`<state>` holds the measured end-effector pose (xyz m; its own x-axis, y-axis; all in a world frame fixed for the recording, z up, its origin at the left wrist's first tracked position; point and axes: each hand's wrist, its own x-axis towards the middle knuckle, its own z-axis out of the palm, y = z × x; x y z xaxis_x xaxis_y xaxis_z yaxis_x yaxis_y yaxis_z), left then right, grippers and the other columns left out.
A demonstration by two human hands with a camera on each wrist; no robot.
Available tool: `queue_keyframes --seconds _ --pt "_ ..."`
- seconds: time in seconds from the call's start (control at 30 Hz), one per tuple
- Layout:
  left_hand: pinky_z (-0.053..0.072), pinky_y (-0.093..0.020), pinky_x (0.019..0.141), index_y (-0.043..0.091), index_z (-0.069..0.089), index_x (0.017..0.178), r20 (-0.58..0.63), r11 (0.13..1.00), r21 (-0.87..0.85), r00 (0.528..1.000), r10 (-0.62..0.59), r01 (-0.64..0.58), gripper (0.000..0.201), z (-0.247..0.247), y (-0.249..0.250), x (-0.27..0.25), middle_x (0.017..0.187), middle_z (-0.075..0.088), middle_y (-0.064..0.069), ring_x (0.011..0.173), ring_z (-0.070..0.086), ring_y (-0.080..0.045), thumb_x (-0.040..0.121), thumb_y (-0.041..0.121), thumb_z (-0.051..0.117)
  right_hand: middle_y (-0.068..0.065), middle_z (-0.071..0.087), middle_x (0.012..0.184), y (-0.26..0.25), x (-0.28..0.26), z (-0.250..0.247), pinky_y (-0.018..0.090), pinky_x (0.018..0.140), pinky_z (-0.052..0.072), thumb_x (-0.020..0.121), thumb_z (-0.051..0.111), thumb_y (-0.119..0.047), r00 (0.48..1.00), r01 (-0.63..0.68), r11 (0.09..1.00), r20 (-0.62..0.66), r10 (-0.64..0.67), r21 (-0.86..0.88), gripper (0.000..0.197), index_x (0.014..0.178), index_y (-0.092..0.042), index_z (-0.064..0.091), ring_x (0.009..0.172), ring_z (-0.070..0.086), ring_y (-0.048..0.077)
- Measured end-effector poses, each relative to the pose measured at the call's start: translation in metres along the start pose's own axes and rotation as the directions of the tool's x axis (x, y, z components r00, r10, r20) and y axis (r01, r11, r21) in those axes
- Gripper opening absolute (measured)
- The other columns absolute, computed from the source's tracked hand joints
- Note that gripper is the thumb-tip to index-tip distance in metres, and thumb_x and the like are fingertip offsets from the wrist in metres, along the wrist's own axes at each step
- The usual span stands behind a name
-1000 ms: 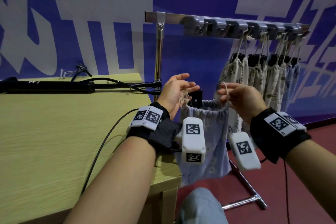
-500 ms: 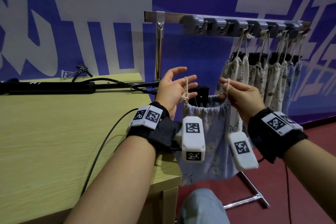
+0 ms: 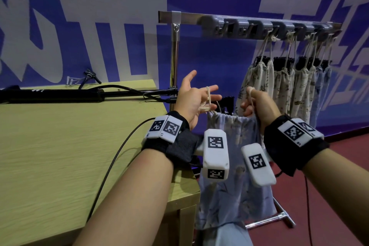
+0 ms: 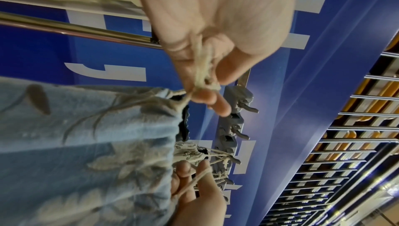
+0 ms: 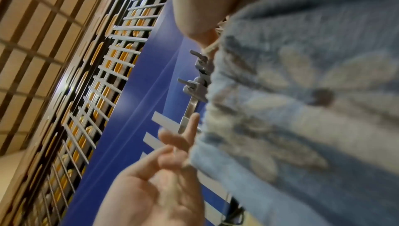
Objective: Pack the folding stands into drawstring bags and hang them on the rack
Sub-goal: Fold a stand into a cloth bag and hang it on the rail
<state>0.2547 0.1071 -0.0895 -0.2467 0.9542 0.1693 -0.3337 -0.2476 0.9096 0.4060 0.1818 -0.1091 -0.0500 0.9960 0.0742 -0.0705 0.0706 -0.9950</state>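
Observation:
A light blue floral drawstring bag hangs between my hands, beyond the table's right edge. The black top of a folding stand pokes out of its gathered mouth. My left hand has its fingers spread straight, and one drawstring loop hangs over a finger. My right hand curls round the other loop. In the left wrist view the knotted string runs down my fingers to the bag. The rack stands behind, above the hands.
Several filled bags hang from the rack's right hooks; the left hooks are bare. A wooden table at left carries a black bar and a cable. The rack's foot lies on the red floor.
My left fingers have straightened and spread, and the string loop now hangs over one of them. The right hand has hooked its loop, and the bag's mouth has drawn tighter.

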Motion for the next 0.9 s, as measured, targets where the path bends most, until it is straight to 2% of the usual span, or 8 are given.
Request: queue_keyframes --seconds 0.1,0.2,0.27,0.4,0.53,0.67,0.77,0.9 --pt "0.031 -0.018 0.038 0.017 0.037 0.128 -0.013 1.0 -0.027 1.0 -0.015 0.014 0.043 -0.002 0.001 0.002 0.086 0.069 -0.012 0.042 0.048 -0.009 0.09 -0.004 0.038 0.002 0.053 0.053 -0.006 -0.001 0.003 0.023 0.045 0.034 0.093 0.04 -0.023 0.996 -0.064 0.997 0.062 0.061 0.042 0.025 0.075 -0.013 0.055 0.032 0.044 0.009" --pt "0.029 -0.019 0.04 0.012 0.051 0.107 -0.019 1.0 -0.01 1.0 -0.012 0.012 0.023 -0.004 0.001 0.005 0.051 0.055 0.003 0.037 0.041 -0.007 0.092 0.001 0.039 0.0 0.054 0.052 -0.017 -0.003 0.0 0.014 0.037 0.036 0.089 0.033 -0.008 0.986 -0.136 0.972 0.126 0.113 0.194 0.026 0.085 -0.009 0.058 0.038 0.051 0.01" --pt "0.037 -0.019 0.04 0.012 0.054 0.098 -0.008 0.999 -0.044 1.0 0.011 -0.012 0.024 -0.004 0.003 0.003 0.052 0.052 0.0 0.037 0.043 -0.009 0.09 -0.004 0.037 0.001 0.061 0.065 -0.02 -0.003 -0.002 0.014 0.036 0.038 0.087 0.028 0.004 0.99 -0.098 0.962 0.119 0.069 0.257 0.034 0.092 -0.007 0.059 0.038 0.05 0.007" --pt "0.049 -0.023 0.045 0.016 0.051 0.098 0.053 0.998 -0.03 0.997 0.055 -0.053 0.035 -0.001 0.006 -0.002 0.087 0.067 -0.013 0.047 0.06 -0.017 0.088 -0.014 0.034 0.004 0.065 0.092 -0.022 -0.007 -0.004 0.014 0.036 0.036 0.088 0.032 0.014 0.991 0.069 0.982 0.104 -0.088 0.176 0.04 0.09 -0.011 0.063 0.036 0.042 0.004" --pt "0.049 -0.02 0.046 0.022 0.053 0.118 0.019 0.994 0.014 0.994 0.11 -0.11 0.052 -0.002 0.003 0.001 0.124 0.058 -0.018 0.058 0.066 -0.016 0.089 -0.018 0.039 0.007 0.068 0.084 -0.025 -0.005 -0.008 0.014 0.036 0.037 0.089 0.05 0.003 0.988 0.147 0.986 0.034 -0.15 0.079 0.022 0.089 -0.011 0.067 0.033 0.046 0.009" --pt "0.049 -0.018 0.046 0.016 0.038 0.143 -0.01 0.991 -0.004 0.991 0.13 -0.13 0.061 -0.001 -0.003 0.004 0.128 0.058 -0.015 0.06 0.066 -0.011 0.09 -0.01 0.051 0.006 0.067 0.081 -0.021 -0.001 -0.004 0.014 0.036 0.039 0.089 0.06 -0.01 0.989 0.143 0.989 -0.033 -0.141 0.046 0.012 0.098 -0.006 0.067 0.031 0.047 0.009" --pt "0.054 -0.02 0.051 0.007 0.048 0.133 -0.149 0.986 -0.101 0.982 0.114 -0.13 0.044 -0.003 -0.002 0.005 0.1 0.065 -0.004 0.059 0.066 -0.01 0.091 -0.003 0.055 0.002 0.067 0.086 -0.02 0.0 -0.003 0.012 0.036 0.036 0.09 0.061 -0.028 0.998 0.053 0.991 -0.042 -0.048 0.122 0.018 0.091 -0.01 0.065 0.036 0.048 0.009" --pt "0.056 -0.022 0.052 0.008 0.06 0.094 -0.347 0.947 -0.275 0.936 0.063 -0.166 0.015 -0.014 0.004 0.011 0.089 0.063 -0.004 0.062 0.064 -0.014 0.092 -0.003 0.052 -0.009 0.066 0.076 -0.021 0.002 -0.013 0.009 0.03 0.029 0.093 0.046 -0.048 0.992 -0.076 0.971 -0.079 0.095 0.225 0.032 0.081 -0.021 0.058 0.036 0.055 0.005"
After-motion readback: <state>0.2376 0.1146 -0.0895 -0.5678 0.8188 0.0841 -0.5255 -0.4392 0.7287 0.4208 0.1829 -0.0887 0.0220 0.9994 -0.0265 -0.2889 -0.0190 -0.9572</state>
